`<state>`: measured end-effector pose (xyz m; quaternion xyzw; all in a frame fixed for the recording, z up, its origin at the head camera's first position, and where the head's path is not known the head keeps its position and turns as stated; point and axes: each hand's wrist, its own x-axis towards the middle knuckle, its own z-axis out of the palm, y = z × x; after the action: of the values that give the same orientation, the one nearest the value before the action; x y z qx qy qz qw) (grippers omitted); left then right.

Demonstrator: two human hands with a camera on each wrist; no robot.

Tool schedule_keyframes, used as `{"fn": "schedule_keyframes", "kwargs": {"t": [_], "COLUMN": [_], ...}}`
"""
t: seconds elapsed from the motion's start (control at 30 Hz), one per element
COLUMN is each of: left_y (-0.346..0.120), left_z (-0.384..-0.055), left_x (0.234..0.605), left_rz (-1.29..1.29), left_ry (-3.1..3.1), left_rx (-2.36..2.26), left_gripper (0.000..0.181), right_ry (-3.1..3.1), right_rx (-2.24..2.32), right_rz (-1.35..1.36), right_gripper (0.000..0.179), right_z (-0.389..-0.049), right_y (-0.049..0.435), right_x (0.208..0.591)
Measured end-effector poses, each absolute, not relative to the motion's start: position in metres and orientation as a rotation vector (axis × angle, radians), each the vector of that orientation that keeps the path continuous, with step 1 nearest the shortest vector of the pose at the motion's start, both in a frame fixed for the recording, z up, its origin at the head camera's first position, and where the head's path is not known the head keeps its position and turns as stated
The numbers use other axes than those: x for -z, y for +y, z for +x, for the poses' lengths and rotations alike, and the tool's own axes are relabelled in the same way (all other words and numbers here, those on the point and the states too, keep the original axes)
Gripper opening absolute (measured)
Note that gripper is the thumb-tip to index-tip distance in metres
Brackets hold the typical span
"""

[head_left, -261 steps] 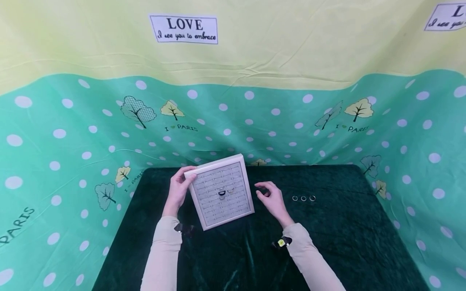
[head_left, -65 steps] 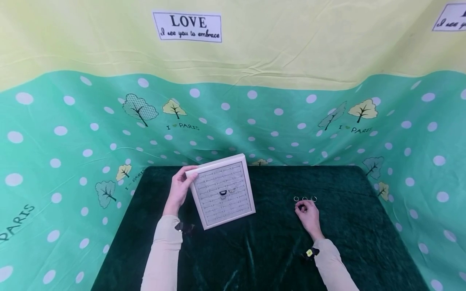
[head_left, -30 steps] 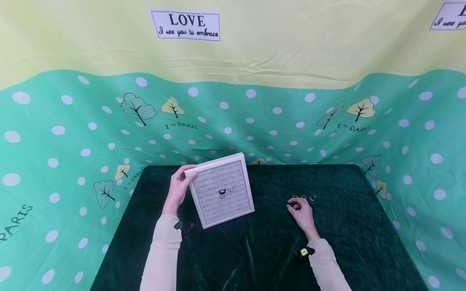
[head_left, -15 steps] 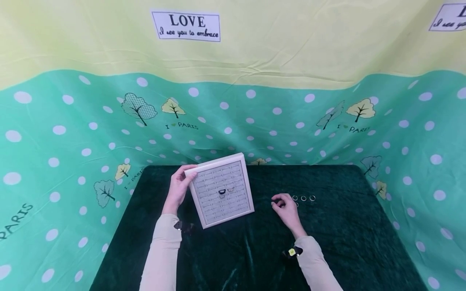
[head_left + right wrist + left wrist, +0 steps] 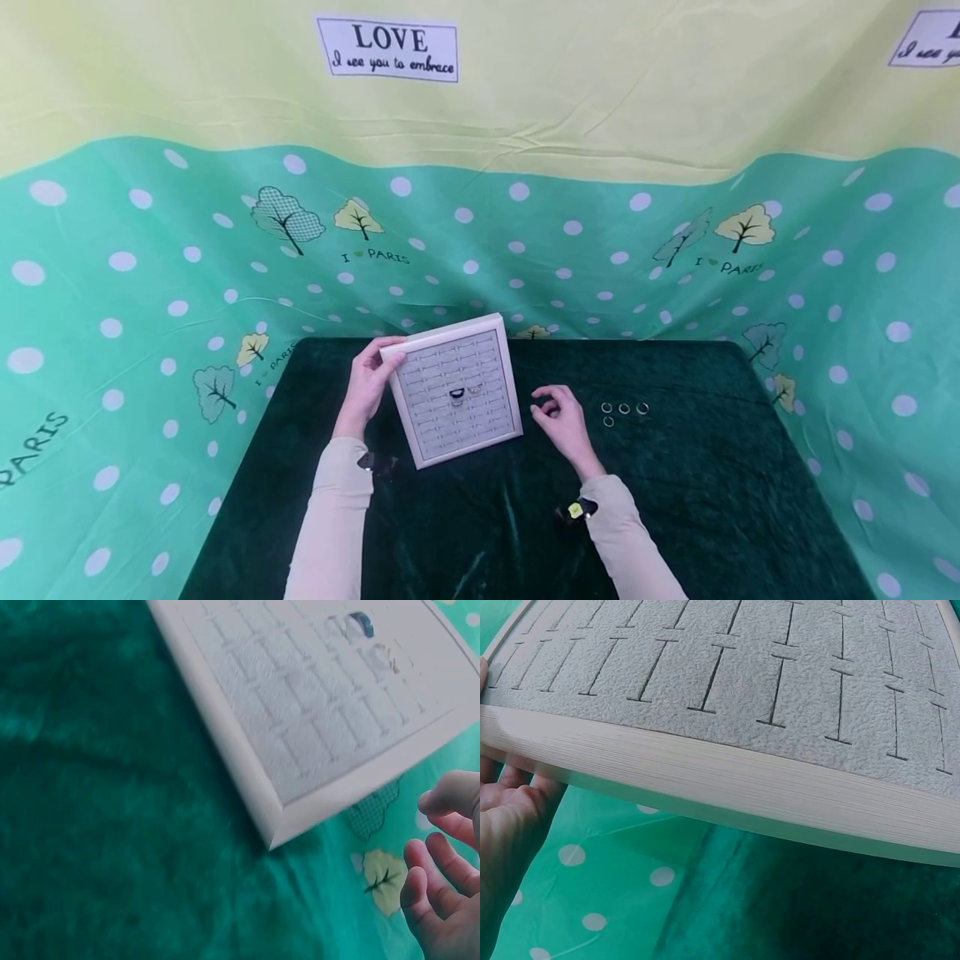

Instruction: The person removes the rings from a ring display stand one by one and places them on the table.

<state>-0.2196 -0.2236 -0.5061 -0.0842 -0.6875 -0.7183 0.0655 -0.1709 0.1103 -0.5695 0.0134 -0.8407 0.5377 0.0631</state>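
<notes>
My left hand [image 5: 367, 385] grips the upper left corner of a white-framed ring display tray [image 5: 408, 408], thumb on the front of the frame and fingers behind. The tray is held tilted up, its grey slotted pad [image 5: 750, 675] facing me. A black ring [image 5: 457, 392] and a few silver-coloured rings [image 5: 475, 389] sit in slots near the pad's middle. Just right of the tray, my right hand [image 5: 564, 421] hovers with loosely bent fingers; the right wrist view shows its fingers [image 5: 442, 877] apart, nothing visible between them. Its fingertips do not touch the tray.
On the dark green velvet cloth [image 5: 712, 492], right of my right hand, three rings [image 5: 625, 409] lie in a row. A single ring [image 5: 608, 422] lies in front of the row's left end. A polka-dot curtain [image 5: 517, 275] encloses the table's back and sides.
One ring went from the tray to the cloth, in front of the row. My right hand has since moved left from the rings back beside the tray. My left hand still holds the tray.
</notes>
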Motion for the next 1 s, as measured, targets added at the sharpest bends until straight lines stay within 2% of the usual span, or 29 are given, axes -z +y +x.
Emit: {"fn": "schedule_keyframes", "kwargs": {"t": [1.0], "left_y": [-0.224], "left_z": [-0.221], "left_x": [0.507], "left_rz": [-0.250], "left_ry": [-2.069], "left_rx": [2.185], "left_gripper": [0.033], "right_ry": [-2.500], "right_rx": [-1.740], "right_rz": [0.318], "right_gripper": [0.022], "right_z": [-0.172], "right_y": [0.050], "right_x": [0.531]}}
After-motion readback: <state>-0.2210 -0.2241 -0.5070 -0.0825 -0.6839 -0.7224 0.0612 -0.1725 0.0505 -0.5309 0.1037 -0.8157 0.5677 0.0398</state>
